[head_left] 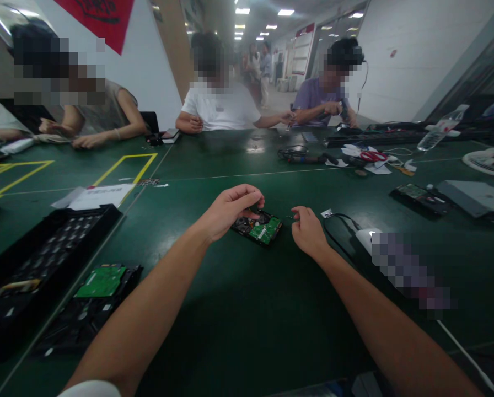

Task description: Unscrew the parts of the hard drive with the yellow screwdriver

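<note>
A hard drive (267,229) with a green circuit board and dark metal parts lies on the dark green table in front of me. My left hand (234,209) is over its far left part, fingers curled inward and touching or very near it. Something dark sits by those fingertips, too small to name. To the right of the drive, my right hand (309,231) rests low at the table with thumb and forefinger drawn together. Tiny shiny bits (289,216) lie at its fingertips. Whether it pinches one of them is hidden.
On the left are a black slotted tray (102,218) and another drive with a green board (102,281). A cabled white device (366,237), another hard drive (420,199), a grey box (474,198) and a plastic bottle (441,129) stand right. Several people sit across the table.
</note>
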A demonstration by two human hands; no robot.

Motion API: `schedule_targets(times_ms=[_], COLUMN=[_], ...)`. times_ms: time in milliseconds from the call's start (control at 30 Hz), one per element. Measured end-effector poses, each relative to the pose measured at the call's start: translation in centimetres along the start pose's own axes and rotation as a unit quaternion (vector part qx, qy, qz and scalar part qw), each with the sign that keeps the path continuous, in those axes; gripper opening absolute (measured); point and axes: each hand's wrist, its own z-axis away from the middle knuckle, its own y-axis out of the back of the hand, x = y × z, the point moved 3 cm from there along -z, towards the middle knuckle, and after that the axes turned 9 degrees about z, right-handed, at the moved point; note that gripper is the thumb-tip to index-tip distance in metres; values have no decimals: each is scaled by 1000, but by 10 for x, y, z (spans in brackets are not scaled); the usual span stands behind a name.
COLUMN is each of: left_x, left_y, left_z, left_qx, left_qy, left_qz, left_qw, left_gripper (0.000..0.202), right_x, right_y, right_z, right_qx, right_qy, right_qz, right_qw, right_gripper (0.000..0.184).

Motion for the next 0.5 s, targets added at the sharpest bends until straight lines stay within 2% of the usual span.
schedule_targets(times_ms=[133,233,500], left_x=[-1,1,3], left_y=[3,6,2], left_z=[0,0,2], left_qx=[18,30,0], left_qy=[-9,-17,2], left_qz=[-24,-37,7], left_qw=[1000,999,1000], left_gripper=[28,28,27], right_x=[14,19,19], right_y=[0,-5,-13], right_z=[-4,-4,-8], right_qx=[14,-9,-8], right_qy=[-14,-14,28], right_qz=[52,76,94], right_qw=[998,997,995], right_gripper=[36,32,32])
